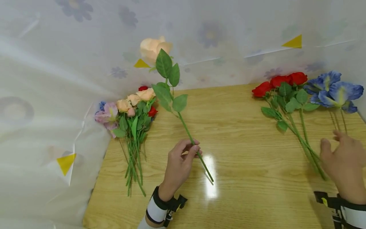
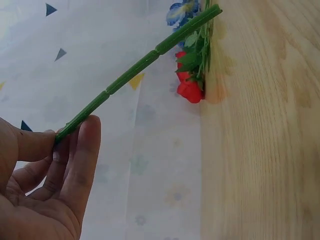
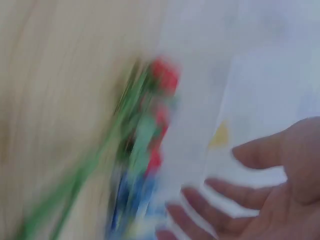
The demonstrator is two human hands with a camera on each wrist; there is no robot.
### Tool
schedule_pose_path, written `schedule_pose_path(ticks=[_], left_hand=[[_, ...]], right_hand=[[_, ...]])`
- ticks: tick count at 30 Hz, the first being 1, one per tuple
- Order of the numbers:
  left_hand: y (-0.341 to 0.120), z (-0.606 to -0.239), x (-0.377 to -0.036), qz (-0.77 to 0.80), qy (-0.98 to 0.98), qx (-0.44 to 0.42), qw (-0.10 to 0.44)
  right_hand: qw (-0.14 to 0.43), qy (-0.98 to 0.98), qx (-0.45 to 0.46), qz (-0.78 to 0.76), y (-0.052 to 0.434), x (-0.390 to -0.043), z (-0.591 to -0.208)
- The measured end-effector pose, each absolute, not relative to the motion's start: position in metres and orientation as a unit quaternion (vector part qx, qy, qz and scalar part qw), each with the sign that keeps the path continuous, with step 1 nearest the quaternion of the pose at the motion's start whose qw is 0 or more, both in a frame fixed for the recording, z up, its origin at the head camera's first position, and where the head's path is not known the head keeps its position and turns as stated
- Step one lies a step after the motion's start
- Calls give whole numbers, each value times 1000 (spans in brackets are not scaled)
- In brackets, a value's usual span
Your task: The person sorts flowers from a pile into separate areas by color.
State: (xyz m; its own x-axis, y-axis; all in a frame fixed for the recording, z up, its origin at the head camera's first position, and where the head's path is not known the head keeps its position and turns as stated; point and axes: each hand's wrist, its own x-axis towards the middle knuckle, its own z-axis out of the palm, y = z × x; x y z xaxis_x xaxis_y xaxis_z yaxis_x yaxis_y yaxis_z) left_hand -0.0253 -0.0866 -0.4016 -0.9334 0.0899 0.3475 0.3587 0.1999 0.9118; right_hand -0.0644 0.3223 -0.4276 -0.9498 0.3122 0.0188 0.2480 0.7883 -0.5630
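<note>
My left hand [image 1: 183, 159] pinches the green stem of a peach rose [image 1: 154, 48] and holds it tilted up above the wooden table [image 1: 243, 152]. In the left wrist view the stem [image 2: 135, 70] runs from between my thumb and fingers [image 2: 85, 145] toward the upper right. My right hand [image 1: 340, 159] hovers with fingers spread over the stems of the red roses [image 1: 281, 82] and blue flowers [image 1: 334, 89] lying at the right. The right wrist view is blurred; it shows spread fingers [image 3: 250, 190] holding nothing, beside red roses [image 3: 162, 80].
A mixed bunch of peach, pink and red flowers [image 1: 131, 108] lies at the table's left side. A white flowered sheet [image 1: 57, 95] with yellow triangles hangs behind and to the left of the table.
</note>
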Motion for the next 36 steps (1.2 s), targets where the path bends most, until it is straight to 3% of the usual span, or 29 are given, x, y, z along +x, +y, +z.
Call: schedule_pose_path(ticks=[2,5,10,14,21,27,32,36], left_hand=[[-85,-402,-26,-593,-780,-155,122],[-80,-401,-26,-563,-798,-163,138],[-71,-398,-25,-544,-805,-182,149],[-67,-396,-24,-536,-804,-201,158],[-82,-395,-24,-531,-821,-148,150],[-140,-402,-24,-497,-851,22,169],[-202,-416,-13,-386,-893,192,130],[-239,-431,0,-311,-903,267,127]], right_hand=[[64,-942,-36,327,290,-59,-419],[-3,-895,104,434,237,-46,-412],[-133,-775,208,582,159,-30,-411],[-181,-680,260,661,127,-22,-412],[-92,-729,219,641,123,-24,-410],[-21,-798,151,584,151,-37,-415],[17,-850,99,517,183,-48,-419],[24,-879,72,471,202,-51,-422]])
